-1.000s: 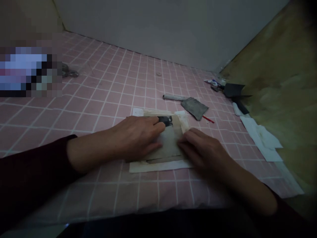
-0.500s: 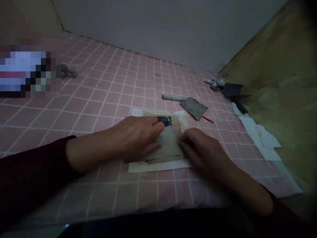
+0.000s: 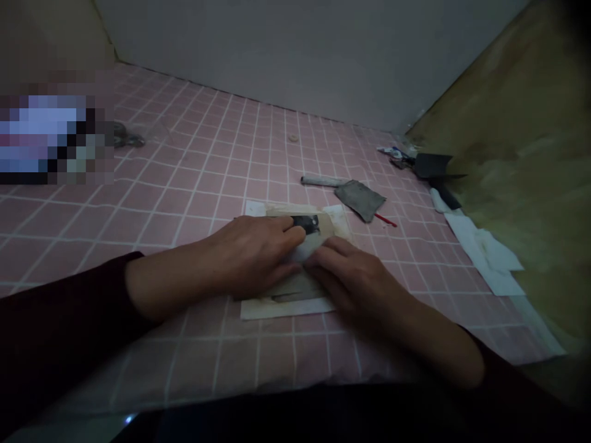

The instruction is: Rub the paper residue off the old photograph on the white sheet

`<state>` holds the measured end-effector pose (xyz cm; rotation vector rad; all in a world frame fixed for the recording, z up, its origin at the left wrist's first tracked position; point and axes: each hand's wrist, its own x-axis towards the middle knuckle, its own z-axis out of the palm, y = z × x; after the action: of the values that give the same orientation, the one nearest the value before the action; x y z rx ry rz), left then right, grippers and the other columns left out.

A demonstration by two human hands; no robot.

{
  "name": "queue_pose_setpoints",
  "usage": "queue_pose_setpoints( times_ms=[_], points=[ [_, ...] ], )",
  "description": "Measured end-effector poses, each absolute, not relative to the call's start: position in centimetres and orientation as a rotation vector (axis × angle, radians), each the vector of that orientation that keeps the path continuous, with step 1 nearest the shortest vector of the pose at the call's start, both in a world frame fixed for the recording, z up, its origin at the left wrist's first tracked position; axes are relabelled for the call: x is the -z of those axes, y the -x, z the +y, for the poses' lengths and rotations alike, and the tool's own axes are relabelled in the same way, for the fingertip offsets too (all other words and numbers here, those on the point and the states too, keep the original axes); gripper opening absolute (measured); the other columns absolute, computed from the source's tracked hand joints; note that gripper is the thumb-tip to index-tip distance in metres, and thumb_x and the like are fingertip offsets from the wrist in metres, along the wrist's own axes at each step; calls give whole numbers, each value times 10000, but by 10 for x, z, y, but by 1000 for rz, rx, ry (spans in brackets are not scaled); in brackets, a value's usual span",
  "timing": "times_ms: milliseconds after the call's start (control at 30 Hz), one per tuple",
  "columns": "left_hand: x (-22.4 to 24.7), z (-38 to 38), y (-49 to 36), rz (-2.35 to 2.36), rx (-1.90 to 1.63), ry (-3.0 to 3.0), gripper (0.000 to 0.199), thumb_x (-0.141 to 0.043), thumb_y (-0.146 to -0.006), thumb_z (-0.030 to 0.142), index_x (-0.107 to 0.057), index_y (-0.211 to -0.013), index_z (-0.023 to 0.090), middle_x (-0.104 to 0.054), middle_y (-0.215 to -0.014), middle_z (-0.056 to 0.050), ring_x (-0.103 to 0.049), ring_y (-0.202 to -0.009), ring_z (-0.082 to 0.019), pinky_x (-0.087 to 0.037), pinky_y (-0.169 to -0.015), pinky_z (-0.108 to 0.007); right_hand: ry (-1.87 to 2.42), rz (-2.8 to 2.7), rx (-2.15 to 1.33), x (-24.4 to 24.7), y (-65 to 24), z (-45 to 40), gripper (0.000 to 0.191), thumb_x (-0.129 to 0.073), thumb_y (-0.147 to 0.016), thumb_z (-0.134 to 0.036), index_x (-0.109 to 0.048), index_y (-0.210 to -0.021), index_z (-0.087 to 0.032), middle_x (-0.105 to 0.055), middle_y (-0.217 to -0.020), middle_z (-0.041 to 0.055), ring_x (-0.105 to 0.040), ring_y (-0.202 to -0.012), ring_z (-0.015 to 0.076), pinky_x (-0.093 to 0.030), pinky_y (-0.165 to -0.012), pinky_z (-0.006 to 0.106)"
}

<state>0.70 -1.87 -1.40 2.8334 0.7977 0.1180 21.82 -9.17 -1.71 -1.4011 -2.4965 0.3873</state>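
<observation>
Lying under L fingers (image 3: 299, 234) & R fingers (image 3: 323, 255): grayish sheet (image 3: 300, 287).

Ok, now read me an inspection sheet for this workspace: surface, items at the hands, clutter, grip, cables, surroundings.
Surface: pink cloth with white grid lines, some wrinkles.
Items at the hands: greyish sheet with a dark patch, lying on a white sheet.
Clutter: grey flat piece, pale tube and red stick beyond the sheets; black piece and white papers at right; pixelated area at left, contents unclear.
Grip: left hand lies over the greyish sheet; right hand has its fingertips bunched there, any pinch hidden.
Cables: nothing seen.
Surroundings: grey wall behind, stained yellowish panel at right; dim light.
</observation>
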Motion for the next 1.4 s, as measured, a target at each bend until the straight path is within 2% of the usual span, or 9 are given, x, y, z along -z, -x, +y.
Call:
queue_pose_setpoints(
  times_ms=[433, 667, 767, 867, 1033, 1200, 1400],
  points=[
    [13, -18, -8, 793, -111, -2843, 171, -518, -910, 357, -513, -907, 186, -579, -964, -50, -561, -731, -178, -388, -582, -282, 1427, -2436, -386, 18, -219, -94, 84, -481, -935, -134, -524, -874, -172, -553, -850, 41, -546, -750, 156, -449, -689, 281],
    [13, -18, -8, 781, -106, -2832, 192, -506, -918, 374, -517, -892, 184, -585, -973, -59, -573, -733, -183, -404, -576, -295, 1544, -2440, -341, 13, -231, -97, 134, -473, -931, -128, -571, -854, -180, -541, -836, 44, -537, -718, 154, -445, -661, 281],
    [13, -18, -7, 782, -126, -2834, 183, -502, -917, 365, -514, -894, 184, -587, -970, -56, -570, -726, -180, -403, -571, -295, 1465, -2492, -373, 13, -220, -95, 163, -445, -939, -126, -582, -868, -179, -543, -844, 52, -533, -740, 165, -451, -672, 293],
    [13, -18, -7, 777, -122, -2838, 169, -505, -911, 352, -511, -892, 184, -588, -972, -55, -570, -728, -180, -405, -569, -294, 1404, -2477, -386, 15, -216, -93, 162, -425, -957, -138, -549, -862, -180, -546, -834, 44, -531, -745, 160, -449, -683, 289],
    [11, -18, -7, 784, -83, -2827, 185, -515, -914, 369, -517, -902, 184, -588, -989, -57, -585, -758, -187, -413, -588, -294, 1536, -2392, -355, 15, -230, -96, 114, -504, -925, -130, -488, -828, -188, -523, -766, 9, -510, -682, 138, -420, -633, 262],
    [13, -18, -8, 794, -120, -2833, 178, -508, -915, 362, -514, -905, 185, -584, -966, -52, -569, -729, -179, -399, -572, -291, 1390, -2449, -437, 16, -219, -95, 143, -446, -955, -135, -538, -857, -183, -545, -861, 45, -529, -753, 153, -449, -700, 284],
    [13, -18, -7, 772, -112, -2837, 193, -497, -922, 375, -514, -900, 185, -582, -973, -57, -575, -742, -180, -411, -582, -292, 1477, -2409, -393, 16, -232, -97, 123, -458, -949, -138, -520, -857, -190, -535, -829, 37, -535, -744, 156, -444, -676, 282]
  ],
)
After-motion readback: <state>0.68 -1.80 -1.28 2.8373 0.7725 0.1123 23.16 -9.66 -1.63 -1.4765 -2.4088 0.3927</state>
